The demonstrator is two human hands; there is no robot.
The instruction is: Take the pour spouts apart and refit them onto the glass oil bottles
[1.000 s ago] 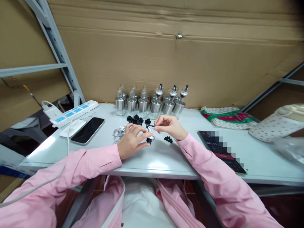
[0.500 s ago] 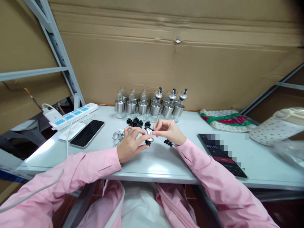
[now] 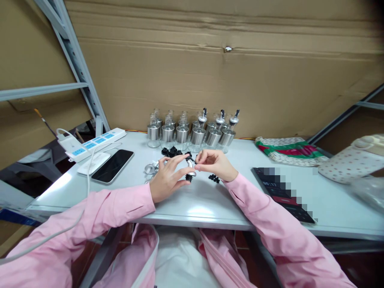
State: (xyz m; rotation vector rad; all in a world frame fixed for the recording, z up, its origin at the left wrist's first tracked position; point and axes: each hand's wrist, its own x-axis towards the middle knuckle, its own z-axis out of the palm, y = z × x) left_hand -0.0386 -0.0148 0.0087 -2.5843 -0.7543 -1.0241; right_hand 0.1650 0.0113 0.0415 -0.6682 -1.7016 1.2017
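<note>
Between the fingers and thumb of my left hand (image 3: 168, 179) is a silver bottle pourer (image 3: 191, 164), held upright with its black ribbed stopper pointing down. My right hand (image 3: 216, 165) pinches a small black cap (image 3: 193, 161) at the top of the pourer; its exact seating is hidden by the fingertips. Behind my left hand lie several black stoppers (image 3: 172, 151) in a pile. Silver parts (image 3: 150, 169) rest beside my left hand, partly covered by it. Several tiny black caps (image 3: 214, 178) lie under my right wrist.
Glass bottles with steel sleeves (image 3: 182, 135) stand in rows at the back; 3 carry pourers (image 3: 220, 119). To the left are a phone (image 3: 113, 166) and a power strip (image 3: 96, 144). A tablet-like screen (image 3: 282, 194), patterned cloth (image 3: 288, 151) and dotted container (image 3: 345, 166) sit right.
The left index finger has lifted to the top of the pourer, by the black cap. My right hand keeps its pinch there. The whole view has shifted slightly.
</note>
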